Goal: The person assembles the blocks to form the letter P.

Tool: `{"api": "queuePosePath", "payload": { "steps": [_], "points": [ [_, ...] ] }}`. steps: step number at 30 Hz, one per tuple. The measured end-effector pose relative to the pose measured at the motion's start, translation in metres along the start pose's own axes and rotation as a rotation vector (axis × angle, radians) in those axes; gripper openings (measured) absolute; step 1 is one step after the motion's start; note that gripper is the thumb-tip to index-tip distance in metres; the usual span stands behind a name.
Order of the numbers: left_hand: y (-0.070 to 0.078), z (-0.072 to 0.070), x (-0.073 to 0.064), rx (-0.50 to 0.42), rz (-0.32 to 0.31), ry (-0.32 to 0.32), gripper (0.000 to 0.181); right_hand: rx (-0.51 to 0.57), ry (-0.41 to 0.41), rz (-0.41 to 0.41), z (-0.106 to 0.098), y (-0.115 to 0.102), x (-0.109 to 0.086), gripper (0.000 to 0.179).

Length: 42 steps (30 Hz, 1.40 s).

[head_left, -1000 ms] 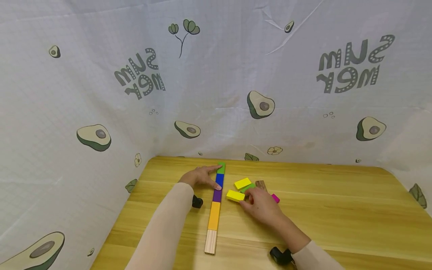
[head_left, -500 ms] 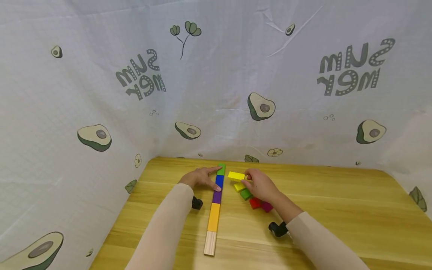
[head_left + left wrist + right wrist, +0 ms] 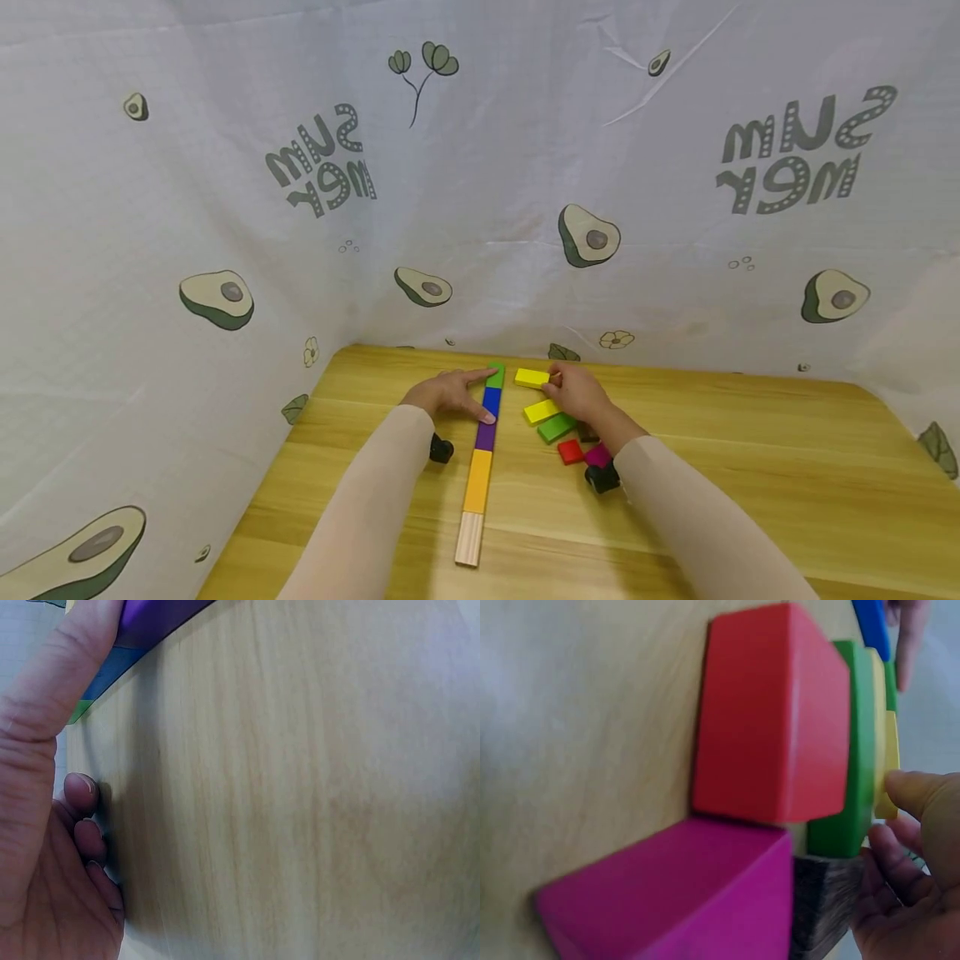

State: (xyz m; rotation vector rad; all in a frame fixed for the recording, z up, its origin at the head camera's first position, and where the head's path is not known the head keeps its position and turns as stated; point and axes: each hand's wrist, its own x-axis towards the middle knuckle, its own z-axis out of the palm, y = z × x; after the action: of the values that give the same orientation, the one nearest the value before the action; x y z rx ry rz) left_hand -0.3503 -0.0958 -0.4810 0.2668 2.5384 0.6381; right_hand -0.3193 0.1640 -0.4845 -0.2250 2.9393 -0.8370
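Observation:
My right hand (image 3: 581,393) pinches the right end of a yellow block (image 3: 531,378) between thumb and fingers, just right of the far end of a straight row of blocks. From far to near, that row runs green block (image 3: 496,375), blue block (image 3: 491,402), purple block (image 3: 485,437), orange block (image 3: 477,482) and plain wood block (image 3: 468,537). Along its left side, my left hand (image 3: 446,393) spreads, index fingertip on the green block and thumb by the blue and purple ones. In the left wrist view its other fingers hang loosely bent by the tabletop.
Below my right hand lie another yellow block (image 3: 542,412), a second green block (image 3: 557,427), a red block (image 3: 570,452), a magenta block (image 3: 597,455) and a dark brown block (image 3: 829,900). A printed white cloth (image 3: 495,167) rises behind the wooden table (image 3: 750,467).
My right hand has carried the yellow block away from the loose pile to the far end beside the row, uncovering the red and magenta blocks. My left hand keeps its place.

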Motion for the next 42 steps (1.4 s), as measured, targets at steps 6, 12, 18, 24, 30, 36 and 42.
{"api": "queuePosePath", "payload": {
  "steps": [6, 12, 18, 24, 30, 36, 42],
  "points": [
    [0.001, 0.0, -0.001, -0.011, 0.006, 0.0, 0.101, 0.009, 0.06, 0.025, 0.003, 0.008, 0.003, 0.043],
    [0.002, 0.001, -0.006, -0.01, 0.025, 0.012, 0.1, -0.04, 0.073, 0.011, 0.006, 0.005, 0.006, 0.041],
    [0.002, 0.0, -0.005, 0.0, -0.002, 0.007, 0.1, -0.116, 0.057, 0.051, 0.006, -0.003, 0.012, 0.039],
    [0.003, 0.0, -0.002, -0.01, -0.022, 0.0, 0.102, -0.131, 0.031, 0.12, 0.007, -0.002, 0.017, 0.045],
    [0.002, 0.001, 0.0, -0.014, -0.026, -0.005, 0.102, -0.067, 0.031, 0.131, 0.006, -0.001, 0.014, 0.034],
    [0.001, 0.0, 0.001, -0.013, -0.024, -0.002, 0.102, -0.076, 0.028, 0.089, 0.006, -0.002, 0.014, 0.027],
    [0.001, 0.0, 0.0, -0.01, -0.024, -0.009, 0.102, -0.071, 0.021, 0.057, 0.007, 0.0, 0.013, 0.031]
  ]
}}
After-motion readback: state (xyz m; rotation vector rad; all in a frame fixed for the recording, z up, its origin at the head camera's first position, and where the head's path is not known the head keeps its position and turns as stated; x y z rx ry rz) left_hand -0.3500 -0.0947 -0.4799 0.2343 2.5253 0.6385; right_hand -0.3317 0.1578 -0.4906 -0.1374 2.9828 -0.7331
